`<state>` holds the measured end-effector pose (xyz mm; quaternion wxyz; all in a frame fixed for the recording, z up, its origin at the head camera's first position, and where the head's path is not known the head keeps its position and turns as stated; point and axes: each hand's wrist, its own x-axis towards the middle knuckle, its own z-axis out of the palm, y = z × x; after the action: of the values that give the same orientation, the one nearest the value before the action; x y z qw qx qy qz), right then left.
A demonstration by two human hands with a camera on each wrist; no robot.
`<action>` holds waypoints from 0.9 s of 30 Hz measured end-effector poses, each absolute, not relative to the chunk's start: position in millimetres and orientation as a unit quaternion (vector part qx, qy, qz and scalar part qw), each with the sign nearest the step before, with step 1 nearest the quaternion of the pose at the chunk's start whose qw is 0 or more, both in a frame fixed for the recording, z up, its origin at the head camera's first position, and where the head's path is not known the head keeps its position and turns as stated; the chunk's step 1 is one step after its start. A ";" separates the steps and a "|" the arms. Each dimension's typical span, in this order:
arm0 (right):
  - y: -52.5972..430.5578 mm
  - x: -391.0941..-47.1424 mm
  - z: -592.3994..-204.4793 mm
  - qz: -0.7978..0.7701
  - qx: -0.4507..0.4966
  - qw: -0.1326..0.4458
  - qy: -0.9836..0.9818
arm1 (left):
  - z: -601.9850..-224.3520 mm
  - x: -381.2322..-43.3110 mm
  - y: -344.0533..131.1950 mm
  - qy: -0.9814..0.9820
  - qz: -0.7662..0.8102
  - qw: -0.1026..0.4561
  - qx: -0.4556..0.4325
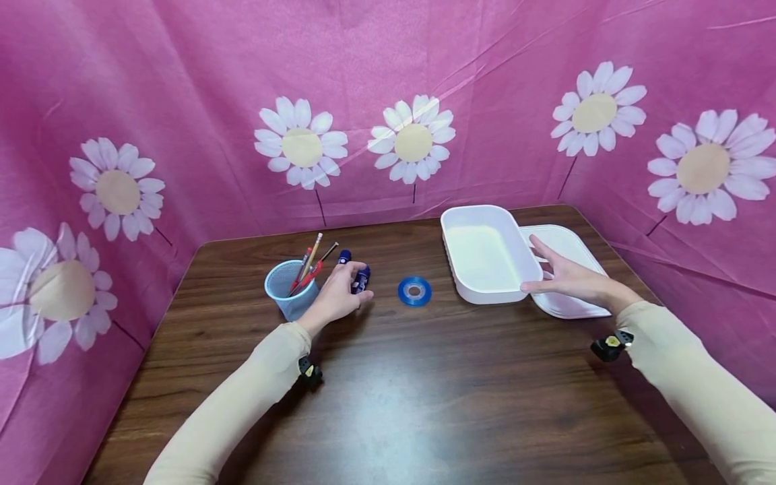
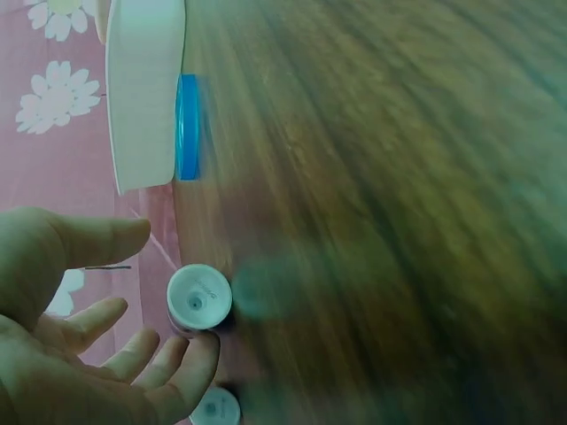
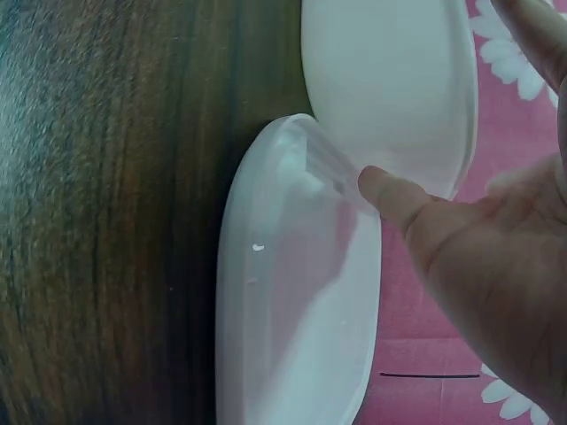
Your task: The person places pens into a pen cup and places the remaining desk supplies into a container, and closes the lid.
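Two dark blue cylinders with white round ends lie beside my left hand (image 1: 341,295). The nearer-right cylinder (image 1: 360,279) shows its white end (image 2: 199,297) just past the fingertips in the left wrist view, between the spread thumb and fingers. The other cylinder (image 1: 344,256) lies further back and left. My right hand (image 1: 566,275) is at the right side of a white open box (image 1: 494,295), thumb tip at its near right corner and fingers extended along its side. A white lid (image 1: 566,311) lies under this hand, right of the box.
A light blue mesh cup (image 1: 297,306) with a pencil, red-handled scissors and other slim tools stands left of the left hand. A roll of blue tape (image 1: 415,292) lies flat between the hands. Pink flowered cloth (image 1: 364,60) hangs behind the wooden table (image 1: 424,391).
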<state>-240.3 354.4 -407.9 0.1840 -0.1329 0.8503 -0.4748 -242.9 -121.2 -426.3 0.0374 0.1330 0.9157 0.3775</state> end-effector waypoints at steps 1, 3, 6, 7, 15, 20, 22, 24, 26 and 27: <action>354.5 -240.7 -408.5 -0.471 -0.134 0.185 0.852 | -426.3 -243.6 -118.9 0.916 0.377 0.039 0.133; 354.7 -241.7 -409.8 -0.467 -0.135 0.187 0.854 | -426.6 -245.2 -114.3 0.918 0.370 0.038 0.137; 354.9 -243.4 -411.6 -0.467 -0.133 0.184 0.855 | -427.7 -247.2 -107.3 0.920 0.360 0.039 0.147; 354.8 -244.0 -412.1 -0.468 -0.132 0.184 0.854 | -428.0 -247.7 -105.1 0.921 0.359 0.041 0.149; 350.0 -249.7 -415.8 -0.455 -0.137 0.183 0.861 | -430.5 -253.8 -99.0 0.893 0.424 0.112 0.103; 351.5 -249.8 -418.3 -0.459 -0.133 0.182 0.859 | -433.5 -260.7 -102.4 0.822 0.535 0.188 0.047; 352.9 -249.6 -419.2 -0.457 -0.133 0.180 0.861 | -433.6 -262.4 -103.7 0.798 0.564 0.210 0.028; 353.7 -249.3 -419.3 -0.455 -0.133 0.179 0.862 | -433.9 -263.9 -105.0 0.784 0.580 0.224 0.012; 354.4 -249.3 -419.7 -0.453 -0.134 0.179 0.863 | -432.0 -264.1 -104.9 0.772 0.592 0.233 0.002; 354.7 -249.0 -419.6 -0.453 -0.134 0.178 0.863 | -431.3 -264.7 -104.4 0.765 0.599 0.236 0.000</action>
<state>-249.0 354.7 -419.6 0.1784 -0.1338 0.8633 -0.4528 -264.7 -104.4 -431.3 0.2361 -0.0003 0.7653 0.5988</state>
